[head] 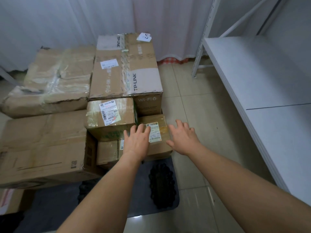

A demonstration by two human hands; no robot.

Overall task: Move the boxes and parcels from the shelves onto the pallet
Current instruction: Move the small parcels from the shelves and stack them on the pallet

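Small labelled box (pixel 155 132) on the near right looks light and stiff; left hand (pixel 137 140) and right hand (pixel 182 137) spread wide, holding nothing; grab its sides.

1. Seven cardboard boxes are in view: the tall TP-LINK box (pixel 126 68), a crushed taped box (pixel 55 81), a wide flat box (pixel 42 147), a labelled box (pixel 110 116), a small labelled box (pixel 158 132) between the hands, a low box (pixel 107 153) just left of the left hand, and a cut-off box (pixel 10 200) far left of both forearms.
2. Two hands: the left hand (pixel 136 140) and the right hand (pixel 183 137), both with fingers spread.
3. One white shelf unit (pixel 262 78), to the right of the right hand.
4. One dark pallet (pixel 143 190), beneath the forearms.
5. Four printed labels show on the boxes.
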